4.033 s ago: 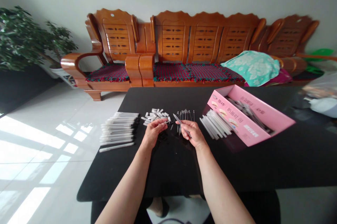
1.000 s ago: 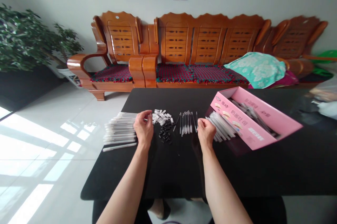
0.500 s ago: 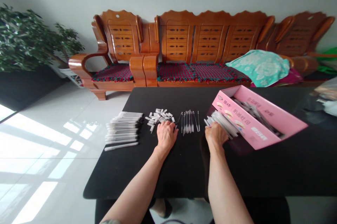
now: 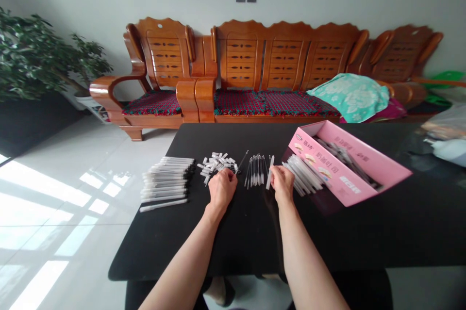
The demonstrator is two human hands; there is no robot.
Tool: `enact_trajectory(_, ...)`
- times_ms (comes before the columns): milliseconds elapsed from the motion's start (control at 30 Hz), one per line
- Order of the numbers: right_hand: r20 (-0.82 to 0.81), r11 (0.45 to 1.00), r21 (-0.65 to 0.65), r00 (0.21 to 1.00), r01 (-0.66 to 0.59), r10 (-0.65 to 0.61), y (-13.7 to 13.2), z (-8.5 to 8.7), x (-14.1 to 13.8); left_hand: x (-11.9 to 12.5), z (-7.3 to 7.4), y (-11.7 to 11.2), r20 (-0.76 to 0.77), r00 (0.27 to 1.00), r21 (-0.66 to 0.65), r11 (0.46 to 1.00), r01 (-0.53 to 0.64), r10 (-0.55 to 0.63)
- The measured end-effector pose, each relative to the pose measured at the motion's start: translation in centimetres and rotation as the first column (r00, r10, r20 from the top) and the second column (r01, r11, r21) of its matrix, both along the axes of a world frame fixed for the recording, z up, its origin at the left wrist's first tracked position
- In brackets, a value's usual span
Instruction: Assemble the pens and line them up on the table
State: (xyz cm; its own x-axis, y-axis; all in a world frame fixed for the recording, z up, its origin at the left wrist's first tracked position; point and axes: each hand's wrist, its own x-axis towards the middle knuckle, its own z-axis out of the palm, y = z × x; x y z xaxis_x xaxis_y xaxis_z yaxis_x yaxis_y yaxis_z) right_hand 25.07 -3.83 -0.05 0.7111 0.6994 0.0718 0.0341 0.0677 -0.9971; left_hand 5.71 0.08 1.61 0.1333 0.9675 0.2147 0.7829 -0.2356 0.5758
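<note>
On the black table (image 4: 225, 237), my right hand (image 4: 282, 185) is closed on a clear pen barrel (image 4: 269, 179), which stands nearly upright beside the row of thin refills (image 4: 257, 170). My left hand (image 4: 221, 188) is closed with its fingers curled down over the spot below the heap of small white caps (image 4: 215, 162); what it holds is hidden. A thin refill (image 4: 241, 161) sticks up and away from its fingertips. A pile of clear barrels (image 4: 303, 174) lies to the right of my right hand.
A stack of finished white pens (image 4: 167, 179) lies at the table's left edge. An open pink box (image 4: 349, 167) with dark pens inside sits at the right. Behind the table stand wooden sofas (image 4: 262, 67), a teal cloth (image 4: 349, 94) and a plant (image 4: 36, 57).
My left hand went from the finished pens to the caps and refills. My right hand reached into the barrel pile and came back holding one clear barrel.
</note>
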Motion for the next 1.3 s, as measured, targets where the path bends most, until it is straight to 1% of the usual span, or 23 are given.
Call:
enact_trajectory(33,-0.092,1.0,0.016,0.996,-0.017,0.019,0.1,0.0,-0.2,-0.3,0.0,0.2,0.107,0.994,-0.035,0.999,0.007,-0.003)
enact_trajectory(67,-0.167,0.999,0.025,0.986,-0.022,0.026,0.1,0.0,-0.5,-0.5,0.0,0.3,0.227,0.974,-0.067,0.997,0.036,-0.02)
enact_trajectory(100,-0.225,0.999,0.033,0.974,-0.024,0.03,0.2,0.1,-0.6,-0.8,-0.1,0.4,0.356,0.933,-0.094,0.992,0.083,-0.044)
enact_trajectory(133,-0.271,0.998,0.047,0.962,-0.033,0.045,0.2,0.2,-0.7,-0.9,-0.3,0.5,0.484,0.872,-0.117,0.983,0.14,-0.067)
enact_trajectory(200,-0.338,0.994,0.1,0.937,-0.054,0.085,0.2,0.4,-0.7,-1.1,-0.6,0.6,0.688,0.721,-0.161,0.954,0.254,-0.076)
enact_trajectory(233,-0.36,0.989,0.137,0.927,-0.062,0.108,0.2,0.5,-0.6,-1.2,-0.7,0.6,0.752,0.656,-0.181,0.937,0.298,-0.063)
enact_trajectory(267,-0.375,0.982,0.178,0.918,-0.067,0.131,0.2,0.5,-0.5,-1.2,-0.8,0.6,0.792,0.609,-0.199,0.922,0.334,-0.05)
enact_trajectory(300,-0.388,0.973,0.219,0.91,-0.065,0.148,0.2,0.4,-0.3,-1.3,-0.8,0.6,0.815,0.578,-0.213,0.908,0.361,-0.039)
enact_trajectory(367,-0.409,0.953,0.297,0.895,-0.053,0.177,0.3,0.3,0.1,-1.4,-0.8,0.6,0.838,0.545,-0.235,0.885,0.402,-0.025)
enact_trajectory(500,-0.453,0.921,0.39,0.872,0.009,0.183,0.2,-0.1,1.0,-1.7,-0.5,0.6,0.853,0.521,-0.249,0.851,0.462,-0.034)
enact_trajectory(633,-0.465,0.892,0.443,0.873,0.087,0.146,0.0,-0.2,1.8,-1.8,-0.4,0.6,0.84,0.54,-0.248,0.847,0.47,-0.054)
enact_trajectory(733,-0.46,0.891,0.44,0.881,0.113,0.115,-0.1,-0.2,2.0,-1.9,-0.6,0.7,0.823,0.563,-0.254,0.838,0.483,-0.075)
enact_trajectory(900,-0.439,0.899,0.424,0.893,0.11,0.098,-0.1,0.0,1.9,-2.0,-1.0,0.7,0.805,0.581,-0.243,0.825,0.51,-0.122)
enact_trajectory(1033,-0.427,0.902,0.42,0.899,0.1,0.099,-0.1,0.1,1.7,-1.8,-0.7,0.6,0.802,0.584,-0.243,0.825,0.51,-0.125)
enact_trajectory(1300,-0.426,0.915,0.401,0.892,0.034,0.153,0.0,0.1,1.5,-1.8,-0.5,0.5,0.788,0.598,-0.254,0.81,0.528,-0.143)
